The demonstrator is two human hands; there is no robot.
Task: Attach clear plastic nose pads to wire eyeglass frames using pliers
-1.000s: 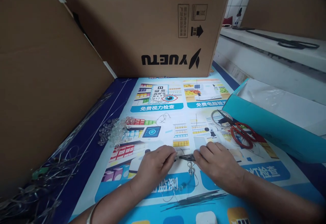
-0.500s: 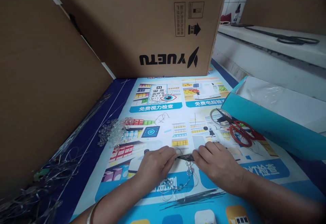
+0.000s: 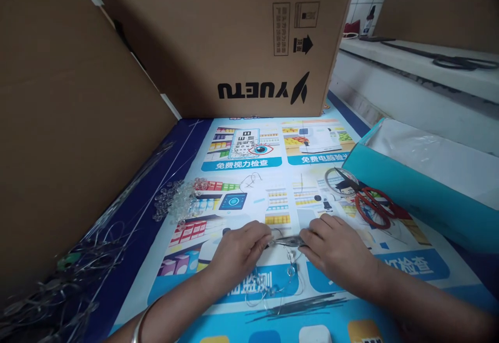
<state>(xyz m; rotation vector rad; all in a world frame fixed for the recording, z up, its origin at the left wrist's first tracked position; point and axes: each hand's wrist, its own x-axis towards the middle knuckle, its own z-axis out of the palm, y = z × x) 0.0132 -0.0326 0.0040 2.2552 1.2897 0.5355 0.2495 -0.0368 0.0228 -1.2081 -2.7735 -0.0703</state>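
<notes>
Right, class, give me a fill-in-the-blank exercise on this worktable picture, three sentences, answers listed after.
1. The scissors lying on the poster have ____ handles.
2. The word printed upside down on the cardboard box is ____.
3. The left hand and right hand hold a thin ____ strung with clear beads.

Answers: red; YUETU; wire

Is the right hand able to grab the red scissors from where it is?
Probably yes. The scissors lie in the open, just beyond the right hand, nothing between them. But that hand now grips pliers.
</notes>
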